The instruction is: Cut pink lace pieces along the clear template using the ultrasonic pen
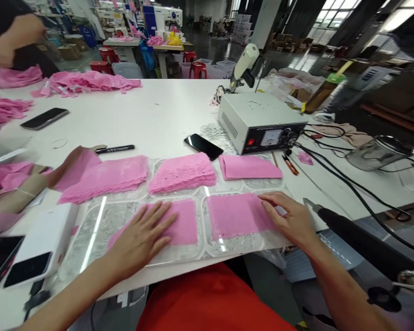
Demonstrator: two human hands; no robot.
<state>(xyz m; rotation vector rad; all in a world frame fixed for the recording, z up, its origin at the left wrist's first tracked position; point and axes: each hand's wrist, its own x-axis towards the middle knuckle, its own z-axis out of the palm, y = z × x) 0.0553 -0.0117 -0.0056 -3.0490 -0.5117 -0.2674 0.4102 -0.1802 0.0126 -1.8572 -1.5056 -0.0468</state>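
My left hand (143, 239) lies flat with fingers spread on a pink fabric piece (186, 223), covering its left part. That piece rests in a rounded outline on a clear, speckled template board (106, 218). To its right, another pink fabric piece (234, 216) lies in the neighbouring outline. At its upper right corner is my right hand (293, 220), thumb and forefinger drawn together on the fabric's edge. Behind them sit a stack of pink fabric pieces (182, 172), a wider stack (113, 177) and a folded pink fabric (251, 166).
A grey control box (262, 119) with cables stands at back right. A black-handled tool (359, 234) juts in beside my right forearm. Phones (204, 146), a marker (115, 149), orange snips (290, 165) and a white device (48, 243) lie about. Another person's hand (17, 39) is at far left.
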